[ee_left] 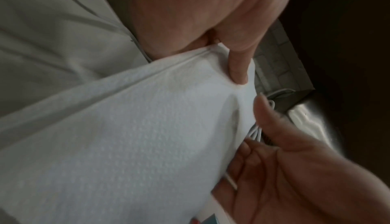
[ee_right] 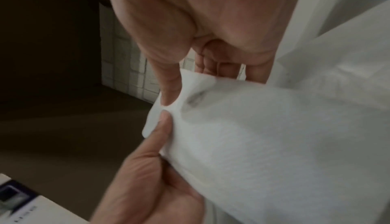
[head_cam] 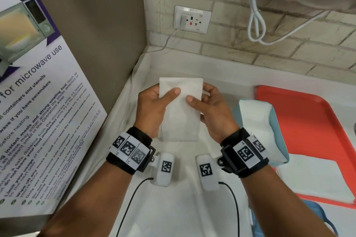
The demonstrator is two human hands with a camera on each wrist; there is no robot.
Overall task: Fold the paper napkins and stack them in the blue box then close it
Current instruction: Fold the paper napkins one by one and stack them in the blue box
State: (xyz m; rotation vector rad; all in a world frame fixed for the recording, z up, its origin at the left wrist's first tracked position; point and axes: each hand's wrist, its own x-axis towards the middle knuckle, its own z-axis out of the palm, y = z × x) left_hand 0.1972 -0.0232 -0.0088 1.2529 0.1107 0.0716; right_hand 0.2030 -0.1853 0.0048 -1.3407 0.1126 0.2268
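We hold a folded white paper napkin (head_cam: 180, 109) up over the white counter (head_cam: 221, 69), its long axis running away from us toward the brick wall (head_cam: 250, 31), short far edge pointing at the wall socket (head_cam: 192, 19). Our left hand (head_cam: 154, 108) pinches its left edge, thumb on top and fingers curled behind. Our right hand (head_cam: 213, 110) clamps the right edge likewise, left of the light blue box (head_cam: 279, 132) holding white napkins on the red tray (head_cam: 308, 121).
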